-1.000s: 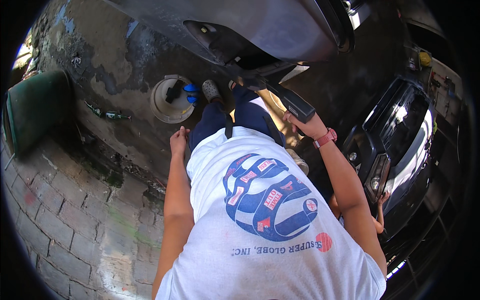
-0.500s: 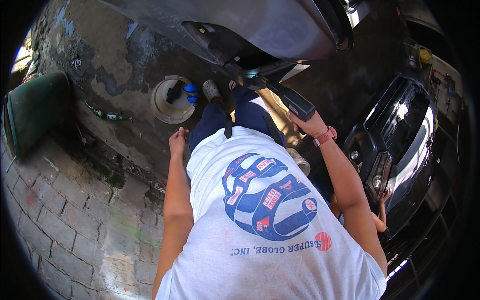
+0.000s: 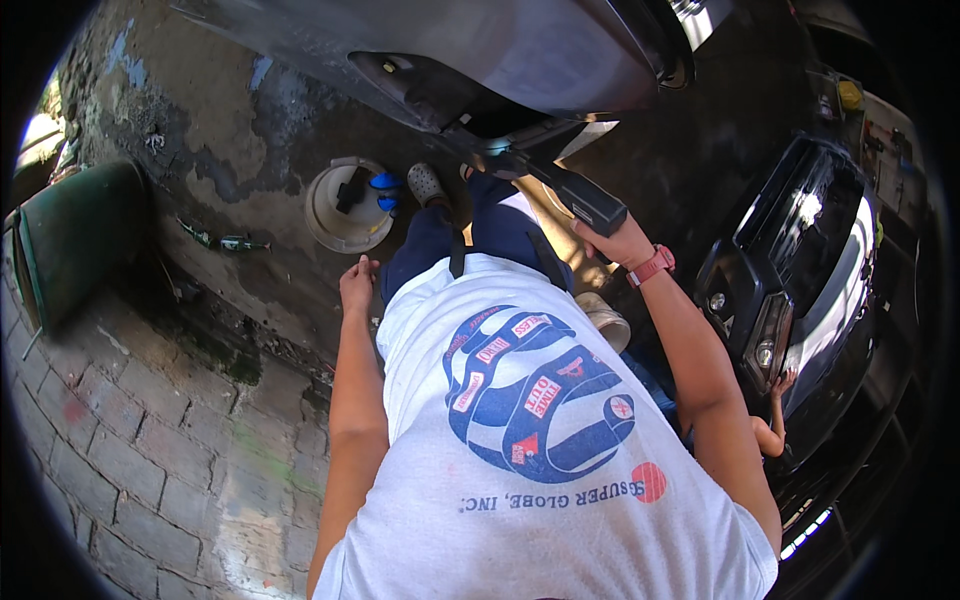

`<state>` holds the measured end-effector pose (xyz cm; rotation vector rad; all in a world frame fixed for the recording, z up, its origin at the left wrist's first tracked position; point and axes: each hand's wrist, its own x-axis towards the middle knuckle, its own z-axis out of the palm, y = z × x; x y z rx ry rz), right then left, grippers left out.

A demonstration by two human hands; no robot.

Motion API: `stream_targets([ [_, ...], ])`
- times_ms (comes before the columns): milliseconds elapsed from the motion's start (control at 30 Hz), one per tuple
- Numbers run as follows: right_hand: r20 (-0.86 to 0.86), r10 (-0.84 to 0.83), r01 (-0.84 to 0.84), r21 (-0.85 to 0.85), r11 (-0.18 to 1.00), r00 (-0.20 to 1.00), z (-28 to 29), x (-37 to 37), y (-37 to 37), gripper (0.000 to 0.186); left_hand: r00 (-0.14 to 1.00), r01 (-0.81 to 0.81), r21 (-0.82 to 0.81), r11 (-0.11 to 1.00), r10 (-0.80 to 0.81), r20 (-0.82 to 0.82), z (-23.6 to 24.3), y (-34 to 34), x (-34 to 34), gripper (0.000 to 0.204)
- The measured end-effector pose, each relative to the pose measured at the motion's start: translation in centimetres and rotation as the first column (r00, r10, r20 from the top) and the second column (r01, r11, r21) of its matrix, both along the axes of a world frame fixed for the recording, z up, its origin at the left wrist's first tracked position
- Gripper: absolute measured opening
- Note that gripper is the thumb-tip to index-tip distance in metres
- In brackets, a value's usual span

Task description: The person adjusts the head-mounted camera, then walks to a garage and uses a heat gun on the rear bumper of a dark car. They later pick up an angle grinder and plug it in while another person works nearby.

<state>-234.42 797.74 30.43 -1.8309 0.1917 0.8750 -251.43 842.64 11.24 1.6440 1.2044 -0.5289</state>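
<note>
A white printed T-shirt (image 3: 540,450) is seen from above. The left hand (image 3: 356,283) hangs empty, fingers loosely curled, beside dark blue trousers (image 3: 470,235). A black car trim piece (image 3: 580,198) is gripped by the right hand (image 3: 622,240) beneath a raised grey car body (image 3: 520,60). Beyond, a white bucket (image 3: 345,205) stands on stained concrete (image 3: 250,130).

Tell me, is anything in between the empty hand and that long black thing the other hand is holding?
Yes. The person's own body is in between: the left hand hangs open on one side of the blue-trousered legs, and the black tool, held by the right hand, is on the other side.
</note>
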Motion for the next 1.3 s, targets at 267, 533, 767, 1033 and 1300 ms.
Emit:
stream_targets([
  [267, -0.008, 0.006, -0.006, -0.017, 1.000, 1.000, -1.7, -0.4, -0.8, 0.027, 0.999, 0.004, -0.013, 1.000, -0.004, 0.037, -0.1, 0.0, 0.7, 0.041],
  [533, -0.009, -0.002, 0.002, -0.028, 1.000, 1.000, -3.0, -0.8, -1.5, 0.050, 0.999, -0.004, -0.032, 0.999, 0.005, 0.044, -0.5, -0.2, 0.7, 0.041],
  [767, -0.039, -0.027, 0.025, -0.042, 0.999, 0.999, -4.1, -1.1, -1.7, 0.066, 0.999, 0.005, -0.023, 1.000, -0.004, 0.044, -0.5, -0.3, 0.5, 0.041],
  [1033, -0.019, -0.026, 0.025, -0.017, 1.000, 0.999, -3.6, -1.1, -1.4, 0.074, 0.999, 0.004, -0.038, 0.999, -0.003, 0.035, -1.8, -0.1, -0.1, 0.041],
  [1300, -0.037, -0.025, 0.022, -0.070, 0.997, 0.999, -4.0, -1.1, -1.5, 0.069, 0.999, 0.030, -0.007, 1.000, -0.030, 0.017, -2.1, 0.1, -0.5, 0.042],
])
